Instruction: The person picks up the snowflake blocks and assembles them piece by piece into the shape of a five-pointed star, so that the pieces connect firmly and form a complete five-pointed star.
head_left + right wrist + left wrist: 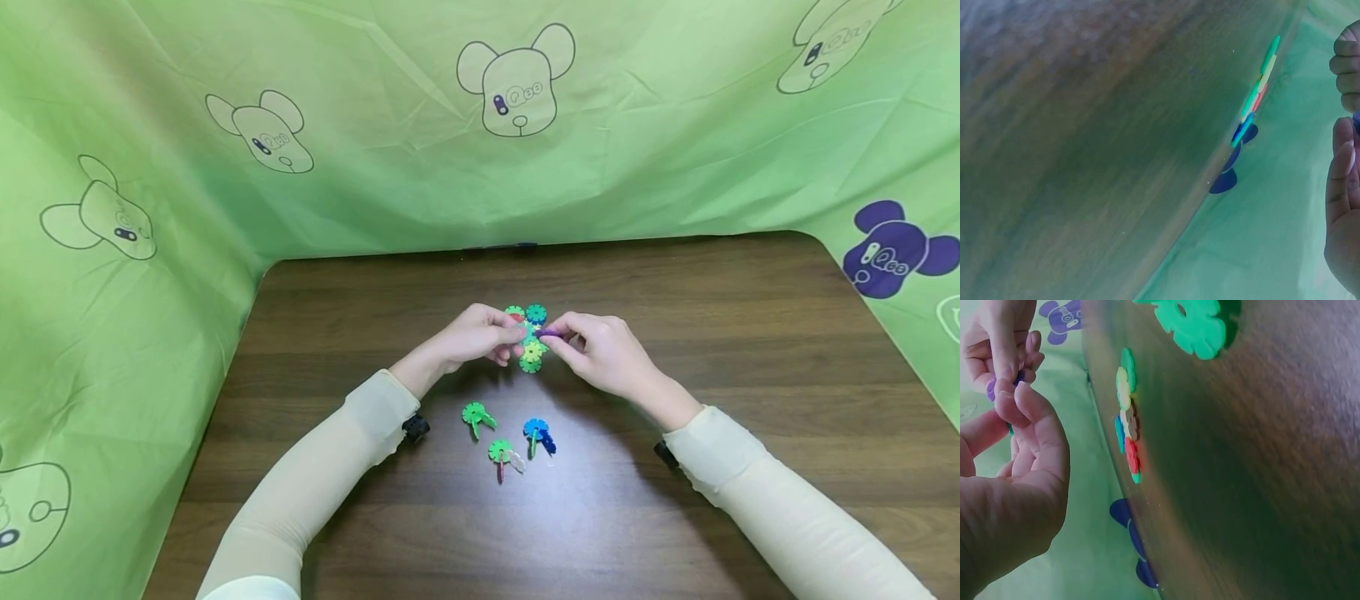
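Note:
My two hands meet at the middle of the brown table (750, 333). My right hand (561, 337) pinches a purple toothed disc (551, 333) between thumb and forefinger. My left hand (516, 337) meets it fingertip to fingertip and pinches a small disc of which only a teal sliver (1009, 428) shows. The left wrist view has the purple disc (990, 390) between both hands' fingertips. Just behind the hands, a flat cluster of joined discs (531, 357) in green, teal, yellow and red lies on the table. It also appears edge-on as the cluster (1127, 425) and the cluster (1257, 94).
Three small disc assemblies lie nearer to me: a green one (475, 414), a green one with pink and white pieces (502, 454) and a blue one (536, 432). A green cloth with bear prints (517, 83) walls in the table at the back and both sides.

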Tool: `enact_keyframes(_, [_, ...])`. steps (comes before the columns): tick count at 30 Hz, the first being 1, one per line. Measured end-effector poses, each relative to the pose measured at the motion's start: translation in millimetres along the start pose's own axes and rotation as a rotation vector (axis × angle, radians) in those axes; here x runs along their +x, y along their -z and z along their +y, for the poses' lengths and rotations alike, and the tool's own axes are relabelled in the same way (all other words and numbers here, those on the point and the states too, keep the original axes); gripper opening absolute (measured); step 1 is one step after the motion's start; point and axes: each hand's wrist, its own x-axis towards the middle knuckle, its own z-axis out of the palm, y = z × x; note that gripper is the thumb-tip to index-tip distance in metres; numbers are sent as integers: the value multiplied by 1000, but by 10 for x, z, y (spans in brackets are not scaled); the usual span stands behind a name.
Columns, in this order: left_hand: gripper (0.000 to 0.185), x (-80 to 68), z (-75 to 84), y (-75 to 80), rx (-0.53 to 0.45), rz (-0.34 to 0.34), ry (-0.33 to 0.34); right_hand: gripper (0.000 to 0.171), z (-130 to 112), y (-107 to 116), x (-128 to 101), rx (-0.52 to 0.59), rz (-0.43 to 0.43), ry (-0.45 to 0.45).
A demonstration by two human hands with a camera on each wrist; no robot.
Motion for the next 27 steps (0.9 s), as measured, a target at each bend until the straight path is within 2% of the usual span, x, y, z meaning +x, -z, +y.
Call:
enact_keyframes(6, [21, -13, 11, -39, -64, 3, 8, 8, -19, -30, -7, 25, 37, 28])
enact_keyframes(12, [19, -26, -2, -50, -63, 14, -2, 10, -31, -20, 11, 33, 12, 39])
enact_keyframes(18, [24, -61, -77, 33, -23, 36, -2, 25, 25, -8, 27, 37, -193, -72])
enact_keyframes(21, [25, -75, -125, 100, -18, 48, 15, 28, 95, -27, 26, -9, -292, -128])
enact_keyframes(27, [27, -119, -173, 199, 21, 9, 39, 31, 190, -118, 78, -99, -446, -183])
